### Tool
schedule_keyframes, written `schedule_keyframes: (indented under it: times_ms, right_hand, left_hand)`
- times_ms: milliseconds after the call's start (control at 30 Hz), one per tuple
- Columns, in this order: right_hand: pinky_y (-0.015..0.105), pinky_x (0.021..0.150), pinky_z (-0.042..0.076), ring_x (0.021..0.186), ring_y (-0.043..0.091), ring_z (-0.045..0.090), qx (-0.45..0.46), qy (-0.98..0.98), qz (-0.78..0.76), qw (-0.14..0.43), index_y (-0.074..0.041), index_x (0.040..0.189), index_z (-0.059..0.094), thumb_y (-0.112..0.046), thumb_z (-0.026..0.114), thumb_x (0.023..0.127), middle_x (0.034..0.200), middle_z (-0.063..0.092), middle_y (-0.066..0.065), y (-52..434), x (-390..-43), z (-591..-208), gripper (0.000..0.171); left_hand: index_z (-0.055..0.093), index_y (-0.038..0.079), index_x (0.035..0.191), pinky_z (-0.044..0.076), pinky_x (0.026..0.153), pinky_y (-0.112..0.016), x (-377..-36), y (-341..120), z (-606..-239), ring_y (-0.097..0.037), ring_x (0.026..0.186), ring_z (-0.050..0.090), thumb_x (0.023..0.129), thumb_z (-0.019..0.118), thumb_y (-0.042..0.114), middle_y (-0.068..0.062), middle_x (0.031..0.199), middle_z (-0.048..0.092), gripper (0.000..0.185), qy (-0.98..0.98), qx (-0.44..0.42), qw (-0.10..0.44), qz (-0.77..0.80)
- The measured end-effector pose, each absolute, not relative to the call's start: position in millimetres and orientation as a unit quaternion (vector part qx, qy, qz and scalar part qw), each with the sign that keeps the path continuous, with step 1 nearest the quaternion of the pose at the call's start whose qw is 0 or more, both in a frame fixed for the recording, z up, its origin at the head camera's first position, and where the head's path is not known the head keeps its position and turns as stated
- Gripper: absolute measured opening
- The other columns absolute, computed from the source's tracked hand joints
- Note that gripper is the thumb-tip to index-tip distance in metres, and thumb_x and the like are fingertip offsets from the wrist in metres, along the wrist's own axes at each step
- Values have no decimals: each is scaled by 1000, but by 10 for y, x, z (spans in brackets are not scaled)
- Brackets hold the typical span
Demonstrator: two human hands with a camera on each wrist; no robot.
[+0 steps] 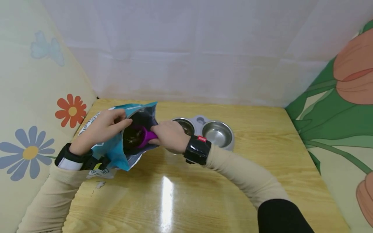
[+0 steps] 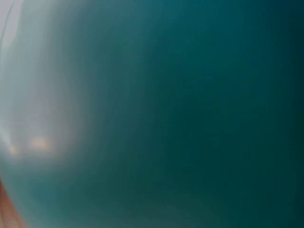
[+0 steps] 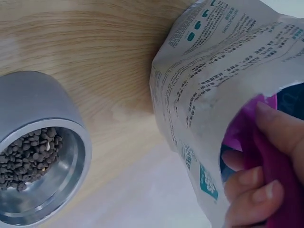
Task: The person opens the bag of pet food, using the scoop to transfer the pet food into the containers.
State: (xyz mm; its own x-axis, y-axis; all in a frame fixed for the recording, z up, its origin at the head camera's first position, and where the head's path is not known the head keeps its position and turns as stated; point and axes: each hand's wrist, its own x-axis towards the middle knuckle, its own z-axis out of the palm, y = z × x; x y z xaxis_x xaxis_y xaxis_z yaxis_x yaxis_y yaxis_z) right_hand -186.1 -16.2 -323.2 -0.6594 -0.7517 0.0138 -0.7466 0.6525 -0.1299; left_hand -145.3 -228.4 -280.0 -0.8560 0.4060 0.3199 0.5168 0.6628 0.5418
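Note:
A blue and white pet food bag (image 1: 115,147) leans with its mouth open toward the right, dark kibble inside. My left hand (image 1: 103,129) grips its upper rim, thumb at the edge of the mouth. Inside that mouth is the cup of a purple scoop (image 1: 140,137), whose handle my right hand (image 1: 171,134) holds. From the right wrist, the fingers (image 3: 249,180) curl round the scoop's handle (image 3: 281,185) beside the bag's printed white back (image 3: 190,95). The left wrist view is filled by the bag's blurred teal side (image 2: 190,118).
Right of the bag stands a grey double bowl stand (image 1: 200,120) with two steel bowls. Brown kibble (image 3: 28,156) lies in the left bowl; the right bowl (image 1: 217,134) shows bare metal. A white backdrop (image 1: 186,64) and flower-painted side panels border the wooden table (image 1: 204,194).

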Motion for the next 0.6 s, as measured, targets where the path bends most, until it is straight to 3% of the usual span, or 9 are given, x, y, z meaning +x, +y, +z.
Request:
schedule_keyframes:
  times_ms: [233,600]
  right_hand:
    - [30,45,37,55,10,52,-409,909,-72,10,-22,73,52,-52,55,84,63,52,-9,-8,-1865,-3266,32]
    - [25,46,33,54,9,47,-420,900,-117,-23,-19,82,58,-47,59,84,61,49,-9,219,-1875,-3292,28]
  left_hand:
    - [39,10,64,26,42,-27,-1444,-2288,-2796,-8,42,29,88,58,7,4,52,31,30,-909,-249,84,-324]
    - [39,10,63,26,42,-27,-1446,-2285,-2803,-8,42,28,88,58,8,4,52,31,31,-910,-246,85,-323]
